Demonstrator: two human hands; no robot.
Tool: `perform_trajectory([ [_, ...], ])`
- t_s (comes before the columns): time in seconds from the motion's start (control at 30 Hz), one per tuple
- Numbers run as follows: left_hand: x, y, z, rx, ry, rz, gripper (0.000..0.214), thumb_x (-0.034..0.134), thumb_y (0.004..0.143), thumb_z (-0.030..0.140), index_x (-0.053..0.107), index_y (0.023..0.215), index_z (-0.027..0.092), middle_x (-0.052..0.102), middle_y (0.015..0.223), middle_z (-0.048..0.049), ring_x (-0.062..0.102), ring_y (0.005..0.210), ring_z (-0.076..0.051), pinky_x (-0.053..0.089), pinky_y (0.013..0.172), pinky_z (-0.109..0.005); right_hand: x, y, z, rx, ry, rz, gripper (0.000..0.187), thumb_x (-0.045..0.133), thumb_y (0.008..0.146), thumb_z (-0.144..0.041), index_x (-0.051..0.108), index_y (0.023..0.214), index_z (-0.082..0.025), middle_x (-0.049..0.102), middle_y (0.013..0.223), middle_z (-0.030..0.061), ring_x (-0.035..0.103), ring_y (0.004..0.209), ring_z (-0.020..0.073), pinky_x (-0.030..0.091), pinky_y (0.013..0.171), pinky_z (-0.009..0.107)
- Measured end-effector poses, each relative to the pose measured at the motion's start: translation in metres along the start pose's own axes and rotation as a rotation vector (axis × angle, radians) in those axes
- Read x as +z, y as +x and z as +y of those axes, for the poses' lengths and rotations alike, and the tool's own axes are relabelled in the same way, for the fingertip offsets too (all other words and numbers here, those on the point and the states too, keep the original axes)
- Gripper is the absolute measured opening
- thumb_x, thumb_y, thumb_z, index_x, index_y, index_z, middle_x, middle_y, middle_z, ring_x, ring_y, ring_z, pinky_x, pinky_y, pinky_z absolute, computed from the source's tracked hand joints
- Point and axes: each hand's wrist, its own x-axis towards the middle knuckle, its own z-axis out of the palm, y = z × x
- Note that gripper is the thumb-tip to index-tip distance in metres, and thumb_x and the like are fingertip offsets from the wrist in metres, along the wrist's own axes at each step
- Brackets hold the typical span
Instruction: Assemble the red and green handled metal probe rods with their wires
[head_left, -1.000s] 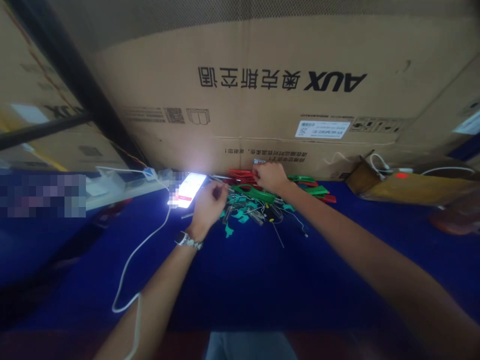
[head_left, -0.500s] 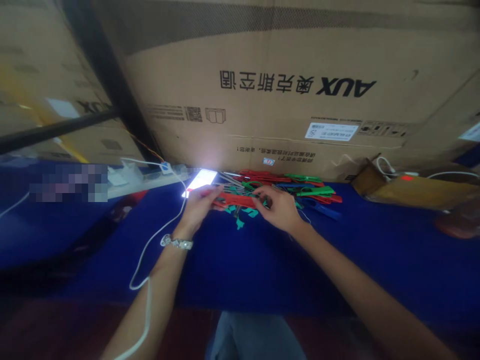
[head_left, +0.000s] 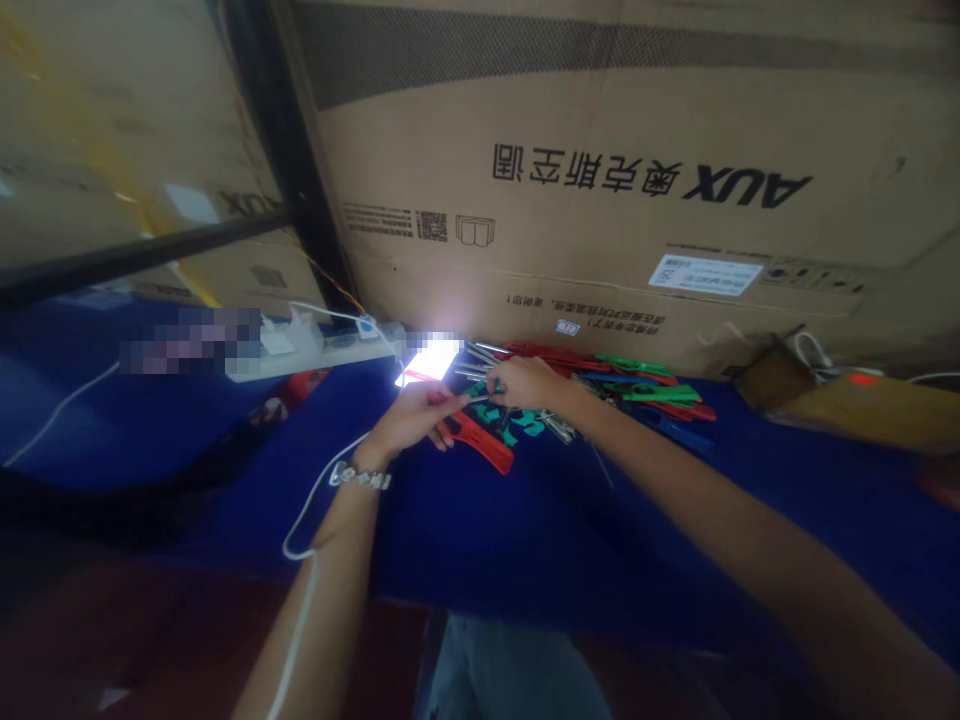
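Note:
My left hand (head_left: 412,418), with a bracelet at the wrist, is closed on a long red plastic piece (head_left: 486,446) that has a slot in it and slants down to the right. Past the left thumb reaches a thin silvery rod (head_left: 478,399). My right hand (head_left: 527,384) is closed too, its fingertips pinching the rod's far end. Small teal plastic parts (head_left: 529,424) lie just below the right hand. Behind the fingers are several metal rods (head_left: 480,353). Blur hides the finer detail at the fingertips.
A bright phone screen (head_left: 429,362) lies beyond my left hand. Red pieces (head_left: 551,354), green pieces (head_left: 660,393) and blue ones are heaped rightward. A large carton (head_left: 600,230) stands behind the blue-covered table (head_left: 480,540). A white cable (head_left: 300,549) crosses my left forearm; a power strip (head_left: 330,357) sits left.
The red piece, earlier level between both hands, now tilts down from my left hand. My right hand has moved left to the thin rod near the left thumb. The view has shifted somewhat.

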Motion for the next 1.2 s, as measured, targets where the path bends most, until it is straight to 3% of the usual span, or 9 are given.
perform_trajectory([
  [0.13,0.005,0.003,-0.002,0.033,-0.064,0.065,0.038,0.086,0.065,0.044,0.059,0.071,0.017,0.065,0.051,-0.0021,0.062,0.037,-0.016,0.049,0.033,-0.022,-0.003,0.000,0.000,-0.022,-0.018,-0.006,0.009,0.070,0.076,-0.026,0.072,0.084,-0.023,0.074,0.088,0.0029,0.067,0.087,0.0210,0.042,0.071,0.028],
  [0.3,0.019,0.007,-0.006,0.143,-0.167,0.131,0.042,0.087,0.064,0.039,0.058,0.083,0.016,0.067,0.055,0.0001,0.064,0.042,-0.016,0.052,0.038,-0.022,-0.004,-0.008,0.011,0.029,0.050,0.073,0.016,0.068,0.078,-0.030,0.070,0.091,-0.022,0.073,0.085,0.0013,0.065,0.077,0.0171,0.038,0.064,0.025],
  [0.5,0.033,0.009,-0.003,0.308,-0.232,0.249,0.039,0.086,0.065,0.036,0.058,0.082,0.015,0.067,0.058,0.0002,0.061,0.041,-0.012,0.047,0.036,-0.020,-0.004,-0.033,0.026,0.004,0.535,0.259,0.019,0.065,0.083,-0.033,0.070,0.078,-0.016,0.068,0.069,0.0011,0.058,0.062,0.0123,0.039,0.059,0.024],
  [0.73,0.049,0.009,0.007,0.320,-0.148,0.113,0.033,0.072,0.081,0.046,0.056,0.080,0.017,0.058,0.049,0.0042,0.052,0.037,-0.009,0.041,0.035,-0.019,-0.004,-0.063,0.017,0.084,1.061,0.530,0.033,0.066,0.082,-0.047,0.070,0.080,-0.015,0.064,0.068,-0.0009,0.055,0.063,0.0111,0.043,0.062,0.025],
  [0.83,0.058,0.016,0.010,0.262,-0.123,-0.028,0.034,0.066,0.086,0.048,0.054,0.075,0.018,0.056,0.050,0.0037,0.048,0.037,-0.008,0.038,0.036,-0.018,0.001,-0.073,0.007,0.122,1.213,0.606,0.031,0.068,0.081,-0.048,0.069,0.081,-0.017,0.065,0.070,-0.0017,0.056,0.063,0.0107,0.045,0.064,0.025],
  [0.97,0.075,0.025,0.018,0.174,-0.160,-0.171,0.023,0.062,0.087,0.038,0.056,0.079,0.017,0.055,0.054,0.0026,0.047,0.041,-0.008,0.036,0.040,-0.019,0.008,-0.081,-0.002,0.122,1.231,0.632,0.028,0.072,0.077,-0.046,0.069,0.076,-0.018,0.070,0.071,-0.0001,0.061,0.066,0.0135,0.048,0.067,0.027],
  [1.07,0.089,0.029,0.022,0.144,-0.319,-0.194,0.017,0.059,0.082,0.031,0.054,0.072,0.017,0.054,0.055,0.0018,0.048,0.044,-0.009,0.036,0.042,-0.020,0.012,-0.086,-0.004,0.138,1.231,0.661,0.025,0.069,0.081,-0.044,0.068,0.076,-0.019,0.071,0.067,0.0004,0.063,0.063,0.0152,0.049,0.065,0.029],
  [1.2,0.102,0.032,0.016,0.138,-0.498,-0.207,0.025,0.056,0.078,0.040,0.052,0.068,0.018,0.051,0.055,0.0010,0.048,0.049,-0.011,0.038,0.046,-0.022,0.020,-0.091,-0.005,0.209,1.065,0.702,0.022,0.069,0.083,-0.040,0.068,0.077,-0.019,0.071,0.067,0.0006,0.062,0.061,0.0147,0.045,0.063,0.028],
])
